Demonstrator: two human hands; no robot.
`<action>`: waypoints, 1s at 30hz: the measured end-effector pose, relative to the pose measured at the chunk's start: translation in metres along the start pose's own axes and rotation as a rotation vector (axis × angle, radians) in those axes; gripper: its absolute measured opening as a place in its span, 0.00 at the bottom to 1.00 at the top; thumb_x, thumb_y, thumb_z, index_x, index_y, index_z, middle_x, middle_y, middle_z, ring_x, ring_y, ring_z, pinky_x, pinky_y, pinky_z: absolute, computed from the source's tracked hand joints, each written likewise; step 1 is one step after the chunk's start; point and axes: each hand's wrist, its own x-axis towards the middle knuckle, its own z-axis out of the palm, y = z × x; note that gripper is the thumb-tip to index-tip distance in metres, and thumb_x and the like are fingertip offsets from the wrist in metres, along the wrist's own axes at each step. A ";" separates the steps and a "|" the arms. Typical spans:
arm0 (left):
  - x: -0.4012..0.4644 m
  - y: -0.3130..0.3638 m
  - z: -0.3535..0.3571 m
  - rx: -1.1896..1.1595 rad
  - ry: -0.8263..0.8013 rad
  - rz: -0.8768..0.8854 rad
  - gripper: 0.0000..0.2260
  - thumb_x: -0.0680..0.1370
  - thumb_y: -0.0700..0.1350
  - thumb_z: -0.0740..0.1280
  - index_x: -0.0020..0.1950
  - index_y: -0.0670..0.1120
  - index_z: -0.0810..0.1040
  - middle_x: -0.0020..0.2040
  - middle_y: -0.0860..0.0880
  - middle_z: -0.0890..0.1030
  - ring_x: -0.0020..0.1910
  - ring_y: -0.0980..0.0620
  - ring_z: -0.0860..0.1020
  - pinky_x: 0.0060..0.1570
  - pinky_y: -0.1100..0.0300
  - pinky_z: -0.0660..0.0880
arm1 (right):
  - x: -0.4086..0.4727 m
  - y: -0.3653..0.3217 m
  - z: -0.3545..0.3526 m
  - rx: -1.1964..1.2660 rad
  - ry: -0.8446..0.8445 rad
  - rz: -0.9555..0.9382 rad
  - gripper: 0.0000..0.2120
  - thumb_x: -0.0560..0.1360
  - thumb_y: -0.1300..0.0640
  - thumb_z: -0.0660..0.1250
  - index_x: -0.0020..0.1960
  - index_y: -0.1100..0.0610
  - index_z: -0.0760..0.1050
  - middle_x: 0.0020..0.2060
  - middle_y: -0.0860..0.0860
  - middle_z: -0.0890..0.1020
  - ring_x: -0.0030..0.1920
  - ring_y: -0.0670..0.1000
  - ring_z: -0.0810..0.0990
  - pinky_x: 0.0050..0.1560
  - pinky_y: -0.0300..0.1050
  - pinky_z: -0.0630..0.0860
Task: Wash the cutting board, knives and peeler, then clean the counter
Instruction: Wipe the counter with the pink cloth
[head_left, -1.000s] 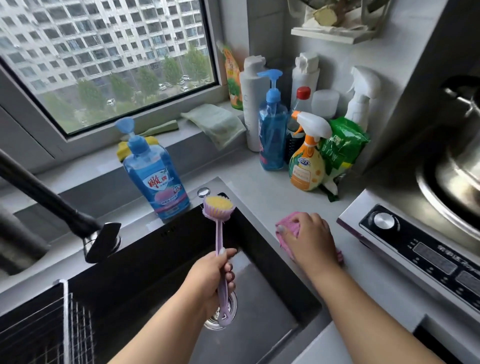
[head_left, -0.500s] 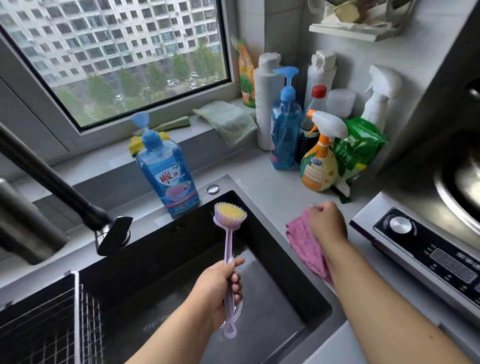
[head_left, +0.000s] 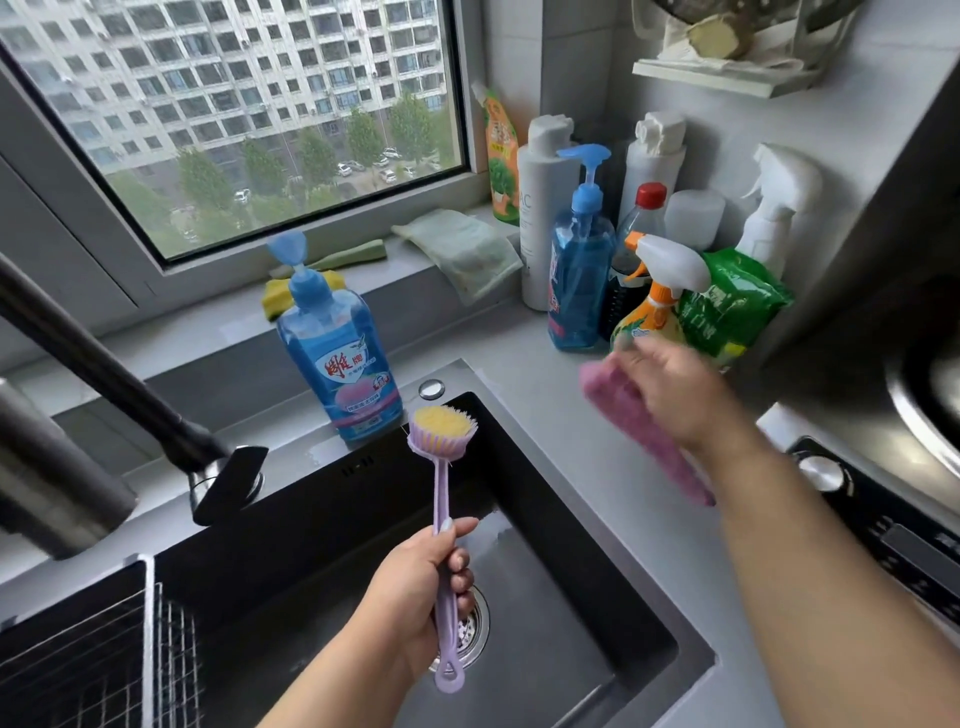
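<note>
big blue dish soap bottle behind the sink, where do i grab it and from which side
Judging by its shape, grip the blue dish soap bottle round the narrow shoulder under the pump, coming from above and the sink side. It stands upright on the ledge, its body is wide and flat, and the window sill is close behind. The left hand grips the brush, the right hand the pink cloth.

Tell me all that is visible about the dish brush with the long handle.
The dish brush has a slim lilac plastic handle ending in a loop at the bottom, and a round lilac head with yellow bristles on top. It stands nearly upright over the dark sink, head up, near the blue soap bottle. The left hand holds the handle at mid-length; nothing else touches it.
</note>
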 end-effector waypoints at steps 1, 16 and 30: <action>0.001 0.000 -0.001 -0.003 0.003 0.001 0.11 0.82 0.41 0.57 0.57 0.38 0.76 0.28 0.49 0.67 0.23 0.55 0.64 0.21 0.64 0.63 | 0.003 0.016 0.013 -0.212 -0.018 0.032 0.18 0.81 0.44 0.56 0.53 0.55 0.78 0.47 0.52 0.82 0.51 0.48 0.80 0.50 0.41 0.76; 0.016 -0.022 -0.034 0.038 0.017 -0.029 0.11 0.79 0.34 0.61 0.47 0.31 0.82 0.25 0.43 0.67 0.20 0.52 0.65 0.20 0.63 0.63 | 0.108 0.082 0.154 -0.990 -0.255 0.107 0.39 0.78 0.34 0.41 0.78 0.59 0.36 0.77 0.56 0.37 0.77 0.57 0.35 0.75 0.58 0.36; 0.029 -0.014 -0.044 -0.064 0.170 0.001 0.12 0.81 0.39 0.56 0.46 0.31 0.72 0.21 0.41 0.68 0.15 0.51 0.65 0.16 0.65 0.61 | 0.141 0.063 0.185 -1.033 -0.562 -0.374 0.32 0.79 0.33 0.44 0.78 0.44 0.41 0.78 0.47 0.41 0.78 0.50 0.40 0.74 0.52 0.35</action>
